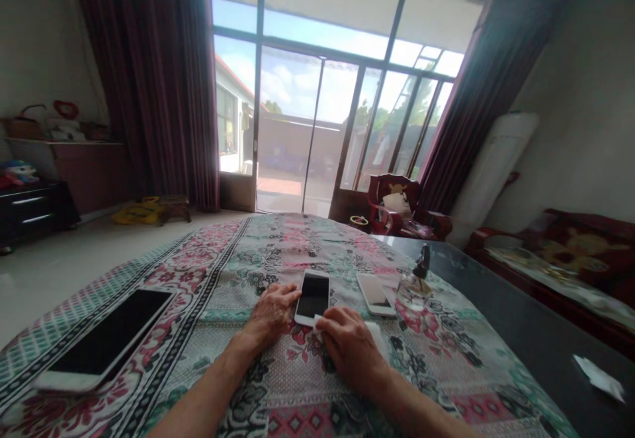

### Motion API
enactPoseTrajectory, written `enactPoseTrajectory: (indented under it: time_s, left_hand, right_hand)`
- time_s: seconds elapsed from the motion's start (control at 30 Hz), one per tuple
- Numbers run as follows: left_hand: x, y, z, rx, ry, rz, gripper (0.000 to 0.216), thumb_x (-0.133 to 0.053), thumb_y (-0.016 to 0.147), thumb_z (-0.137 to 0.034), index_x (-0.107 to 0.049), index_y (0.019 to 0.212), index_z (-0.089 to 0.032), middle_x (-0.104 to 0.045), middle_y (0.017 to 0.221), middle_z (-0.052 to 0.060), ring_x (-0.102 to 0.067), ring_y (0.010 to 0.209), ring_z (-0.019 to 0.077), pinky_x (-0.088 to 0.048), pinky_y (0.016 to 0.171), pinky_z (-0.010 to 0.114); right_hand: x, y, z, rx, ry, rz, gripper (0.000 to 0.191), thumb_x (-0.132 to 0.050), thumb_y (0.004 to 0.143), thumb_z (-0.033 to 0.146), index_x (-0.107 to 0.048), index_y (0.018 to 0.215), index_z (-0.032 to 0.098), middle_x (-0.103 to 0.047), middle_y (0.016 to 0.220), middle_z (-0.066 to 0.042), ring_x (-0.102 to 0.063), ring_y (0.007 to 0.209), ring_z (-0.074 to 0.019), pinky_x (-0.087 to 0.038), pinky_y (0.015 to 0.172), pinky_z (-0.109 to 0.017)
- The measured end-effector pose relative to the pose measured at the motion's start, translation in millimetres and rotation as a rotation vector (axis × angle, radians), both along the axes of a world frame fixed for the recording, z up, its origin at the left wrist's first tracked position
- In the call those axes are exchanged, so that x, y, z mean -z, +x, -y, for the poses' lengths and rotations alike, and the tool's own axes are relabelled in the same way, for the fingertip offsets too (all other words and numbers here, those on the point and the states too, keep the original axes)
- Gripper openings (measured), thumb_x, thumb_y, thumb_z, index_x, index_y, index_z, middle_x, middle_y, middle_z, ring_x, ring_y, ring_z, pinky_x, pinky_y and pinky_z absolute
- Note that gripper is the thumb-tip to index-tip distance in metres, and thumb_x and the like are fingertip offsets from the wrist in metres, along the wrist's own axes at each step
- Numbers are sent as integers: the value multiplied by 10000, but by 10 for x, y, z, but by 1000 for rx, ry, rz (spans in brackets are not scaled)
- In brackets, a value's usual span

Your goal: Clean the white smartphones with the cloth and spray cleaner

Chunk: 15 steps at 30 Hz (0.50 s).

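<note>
A white smartphone (313, 296) with a dark screen lies flat on the patterned cloth in front of me. My left hand (274, 309) grips its left edge with bent fingers. In my right hand (347, 339), a white tissue (378, 339) is pinched at the phone's lower right corner; part of it trails out beside the palm. Just to the right lies a second white smartphone (376, 294). Beyond that one stands a clear glass spray bottle (415, 286) with a black nozzle.
A larger white tablet (109, 332) with a dark screen rests at the left of the floral tablecloth (238, 398). A dark tabletop (526, 325) on the right carries a crumpled white wrapper (599, 377). Farther off are a wooden armchair (391, 203), a sofa and glass doors.
</note>
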<state>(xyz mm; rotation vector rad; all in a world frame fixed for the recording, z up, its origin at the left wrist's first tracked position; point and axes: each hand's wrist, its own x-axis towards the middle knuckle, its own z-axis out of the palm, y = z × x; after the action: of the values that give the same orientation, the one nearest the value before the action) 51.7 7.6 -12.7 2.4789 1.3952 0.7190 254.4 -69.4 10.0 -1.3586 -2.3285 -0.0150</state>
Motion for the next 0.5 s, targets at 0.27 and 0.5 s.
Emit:
enactPoseTrajectory:
  time_s: [0.27, 0.5]
  left_hand:
    - [34, -7, -38, 5, -6, 5, 384, -450, 901, -174, -635, 1225, -264, -576, 1327, 9, -500, 1139, 210, -363, 1033, 312]
    - [46, -17, -61, 22, -4, -9, 379, -430, 907, -190, -641, 1211, -275, -594, 1290, 5, -497, 1161, 208, -355, 1047, 307]
  right_hand:
    - [-87, -85, -103, -82, -6, 65, 229, -452, 945, 230, -681, 948, 249, -629, 949, -25, -529, 897, -156, -368, 861, -294]
    - [-164, -133, -345, -107, -48, 39, 212, -511, 902, 183, -719, 891, 225, -650, 896, -28, -557, 853, -139, -378, 811, -256]
